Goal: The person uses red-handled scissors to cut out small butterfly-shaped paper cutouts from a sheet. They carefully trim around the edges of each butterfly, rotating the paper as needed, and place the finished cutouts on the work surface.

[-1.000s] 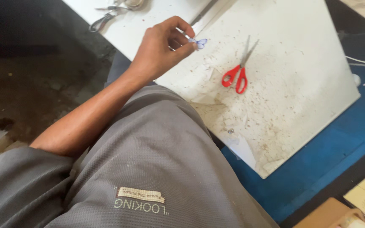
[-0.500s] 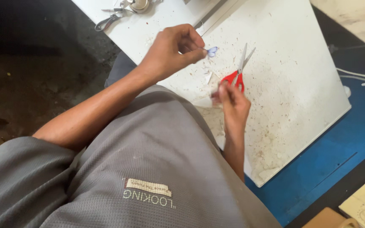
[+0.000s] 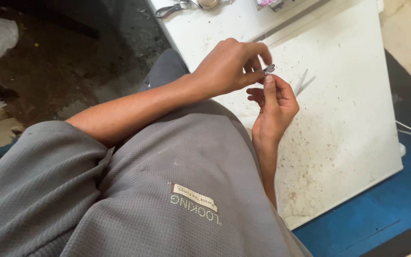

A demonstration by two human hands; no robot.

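both hands meet above a stained white board [image 3: 353, 119]. the left hand [image 3: 227, 66] and the right hand [image 3: 274, 107] pinch one small bluish-grey piece [image 3: 269, 69] between their fingertips — left from above, right thumb and forefinger from below. scissors [image 3: 303, 82] lie on the board just beyond the right hand, only the blades showing. pliers [image 3: 170, 8] rest near the board's far edge — well apart.
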